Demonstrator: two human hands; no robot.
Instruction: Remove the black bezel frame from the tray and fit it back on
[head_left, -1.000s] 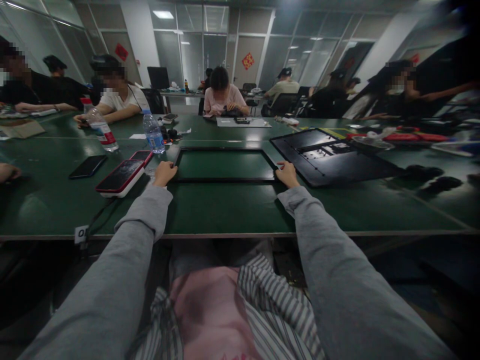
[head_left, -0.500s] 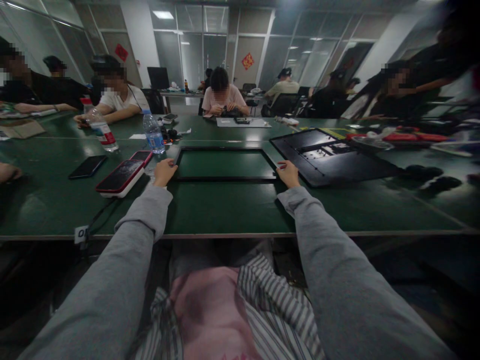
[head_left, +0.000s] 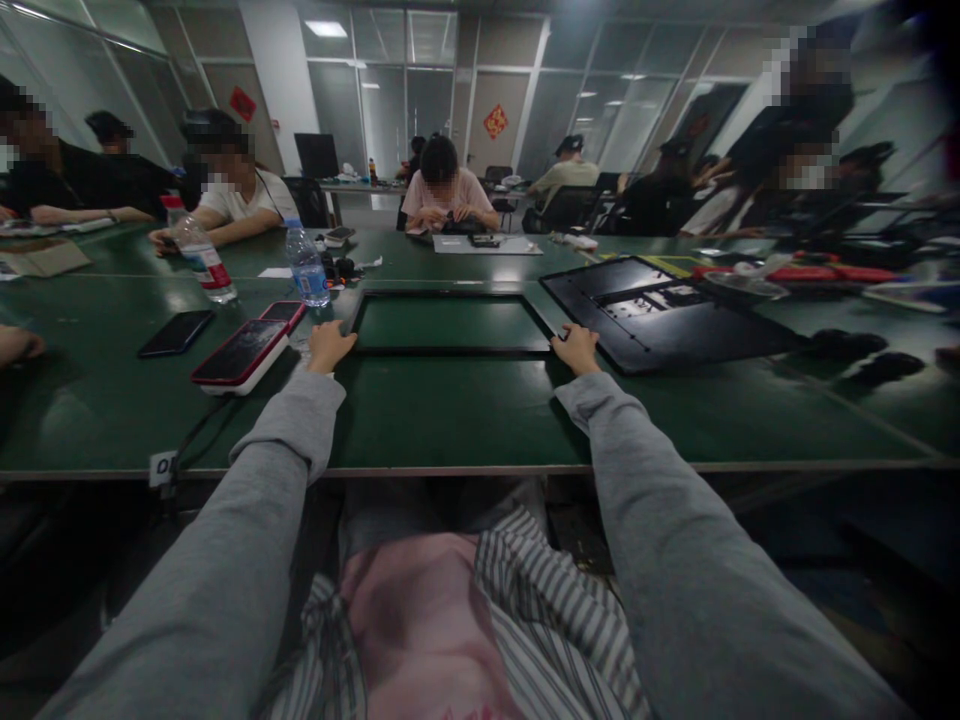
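Note:
A thin black rectangular frame (head_left: 450, 351), open in the middle, lies or is held very low over the green table in front of me. At its left near corner is my left hand (head_left: 331, 346), fingers closed on the side bar. My right hand (head_left: 577, 349) grips the opposite side near the right corner, thumb and fingers at the bar. The fingertips are partly hidden at both edges. Just right of my right hand lies a large black panel (head_left: 637, 330) with a cutout and small fittings.
Left of the frame are a red-edged phone on a white block (head_left: 240, 352), a dark phone (head_left: 175, 333) and two plastic bottles, the nearer one blue-capped (head_left: 307, 270). Dark objects (head_left: 885, 365) lie far right. Across the green table (head_left: 450, 420), a person (head_left: 450, 195) handles small parts.
The frame's near bar has shifted slightly away from me and looks thinner. Both hands stay at its sides with slight finger movement. A person at the far right has moved.

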